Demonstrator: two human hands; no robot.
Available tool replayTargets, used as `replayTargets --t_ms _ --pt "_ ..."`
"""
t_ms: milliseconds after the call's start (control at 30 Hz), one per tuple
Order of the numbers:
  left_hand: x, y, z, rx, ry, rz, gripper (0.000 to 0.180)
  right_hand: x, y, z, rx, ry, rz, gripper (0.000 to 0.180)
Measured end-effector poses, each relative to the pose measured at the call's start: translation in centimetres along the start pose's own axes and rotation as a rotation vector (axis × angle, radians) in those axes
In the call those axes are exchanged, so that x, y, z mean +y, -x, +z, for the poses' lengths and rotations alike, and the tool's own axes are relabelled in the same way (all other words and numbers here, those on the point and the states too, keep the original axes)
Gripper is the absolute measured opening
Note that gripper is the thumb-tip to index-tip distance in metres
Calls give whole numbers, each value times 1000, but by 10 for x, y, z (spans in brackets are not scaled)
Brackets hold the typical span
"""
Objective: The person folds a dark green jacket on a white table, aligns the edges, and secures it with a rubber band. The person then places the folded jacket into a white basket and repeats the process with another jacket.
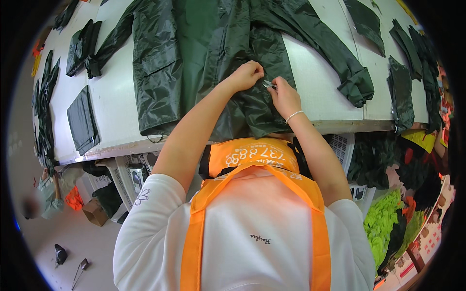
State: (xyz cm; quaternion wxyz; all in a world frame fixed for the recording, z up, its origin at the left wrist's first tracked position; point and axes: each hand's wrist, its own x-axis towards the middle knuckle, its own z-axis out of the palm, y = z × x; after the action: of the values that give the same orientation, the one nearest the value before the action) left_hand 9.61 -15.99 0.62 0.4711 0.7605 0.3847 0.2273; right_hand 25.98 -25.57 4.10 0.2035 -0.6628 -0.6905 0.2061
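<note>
Both arms extended forward; left hand (247, 75) fisted, right hand (285, 97) pinching, knuckles nearly touching

White tee, orange apron (printed) — beaded bracelet (293, 116)

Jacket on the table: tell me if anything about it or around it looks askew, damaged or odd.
Nothing stands out as damaged. The jacket lies spread on the table, hem drooping over the near edge. The left hand pinches the fabric; the right hand holds a small metal tool to it. Dark fabric pieces lie scattered around.
</note>
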Motion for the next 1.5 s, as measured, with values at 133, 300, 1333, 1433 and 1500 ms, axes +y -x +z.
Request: replayTargets --t_ms 133,300,1333,1433,1500 --pt "-1 1 1 33 -29 37 11 3 -5 2 -16 26 -28 19" --pt "25 14 2 175 15 68 11 6 -2 -2 -32 -45 42 20" --pt "141 1 113 320 35 -49 30 147 122 -132 -347 -1582 441 30" --pt "144 21 100 279 115 10 28 164 98 -146 -192 -1296 426 28" --pt "149 27 96 231 147 10 28 160 73 -144 -200 -1121 294 37"
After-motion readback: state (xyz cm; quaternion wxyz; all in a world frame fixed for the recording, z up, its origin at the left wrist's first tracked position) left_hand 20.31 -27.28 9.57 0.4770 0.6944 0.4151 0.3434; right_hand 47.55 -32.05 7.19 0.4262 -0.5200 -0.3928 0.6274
